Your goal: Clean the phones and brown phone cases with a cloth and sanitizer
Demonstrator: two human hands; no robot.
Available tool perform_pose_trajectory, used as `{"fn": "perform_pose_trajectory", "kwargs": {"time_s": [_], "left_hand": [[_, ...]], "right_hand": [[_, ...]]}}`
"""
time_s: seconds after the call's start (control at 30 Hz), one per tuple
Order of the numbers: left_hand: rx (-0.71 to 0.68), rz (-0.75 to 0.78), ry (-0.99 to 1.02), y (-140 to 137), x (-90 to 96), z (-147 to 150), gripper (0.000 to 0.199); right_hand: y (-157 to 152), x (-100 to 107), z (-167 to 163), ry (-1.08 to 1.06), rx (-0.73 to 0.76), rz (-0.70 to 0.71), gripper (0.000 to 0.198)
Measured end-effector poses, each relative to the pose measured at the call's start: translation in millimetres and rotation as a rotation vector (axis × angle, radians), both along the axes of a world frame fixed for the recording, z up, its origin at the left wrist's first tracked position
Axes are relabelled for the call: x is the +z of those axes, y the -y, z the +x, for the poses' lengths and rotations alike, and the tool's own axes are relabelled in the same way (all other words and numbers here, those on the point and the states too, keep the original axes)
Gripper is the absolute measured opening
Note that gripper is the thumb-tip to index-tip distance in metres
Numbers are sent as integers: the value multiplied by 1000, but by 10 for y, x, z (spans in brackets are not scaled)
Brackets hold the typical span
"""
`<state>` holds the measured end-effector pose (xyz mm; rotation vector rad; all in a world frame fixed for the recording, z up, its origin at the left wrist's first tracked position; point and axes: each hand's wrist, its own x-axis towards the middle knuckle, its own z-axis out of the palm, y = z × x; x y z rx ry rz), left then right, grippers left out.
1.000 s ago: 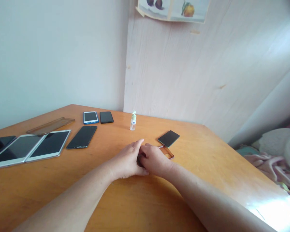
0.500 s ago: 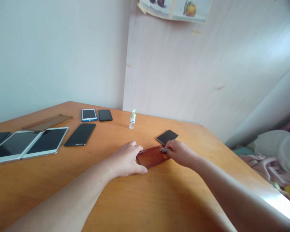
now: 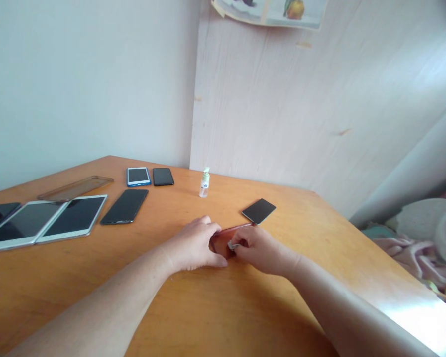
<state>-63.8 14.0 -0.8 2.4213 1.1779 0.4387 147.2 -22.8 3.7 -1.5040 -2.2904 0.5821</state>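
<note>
A reddish-brown phone case (image 3: 221,244) lies on the wooden table between my hands. My left hand (image 3: 198,243) grips its left end, thumb on the near side and fingers on the far side. Pinched in the fingers of my right hand (image 3: 258,248) is a small greyish-white wipe (image 3: 232,245), pressed on the inside of the case. My right hand hides the right part of the case. Just beyond it lies a dark phone (image 3: 259,211), apart from the case.
A small pump bottle (image 3: 204,183) stands farther back. To the left lie a black phone (image 3: 125,207), a blue-edged phone (image 3: 138,176), a small dark phone (image 3: 163,176), white tablets (image 3: 72,218) and a clear brown case (image 3: 78,187). Fabric (image 3: 409,253) is heaped beyond the table's right edge.
My right hand has slid left along the case with the wipe, from its right end toward the left end. My left hand keeps its hold in the same place.
</note>
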Motion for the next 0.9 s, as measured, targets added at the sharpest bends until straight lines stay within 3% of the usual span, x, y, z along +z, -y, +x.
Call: {"fn": "perform_pose_trajectory", "kwargs": {"time_s": [0.17, 0.23, 0.4, 0.57, 0.7, 0.8, 0.9], "left_hand": [[-11, -2, -4, -1, -4, -1, 49], [-8, 5, -10, -1, 2, -1, 53], [-13, 48, -29, -17, -7, -1, 61], [-2, 49, -49, -2, 7, 4, 58], [25, 24, -28, 29, 26, 14, 57], [21, 19, 9, 34, 35, 21, 52], [26, 7, 72, 29, 47, 16, 52]], "right_hand": [[42, 33, -157, -94, 85, -80, 9], [12, 75, 4, 4, 29, -69, 10], [-83, 165, 526, 256, -268, 50, 9], [-41, 127, 399, 229, -231, 75, 9], [22, 88, 42, -79, -68, -71, 13], [11, 135, -49, -456, -137, -252, 9], [-29, 180, 1, -780, -243, -317, 10]]}}
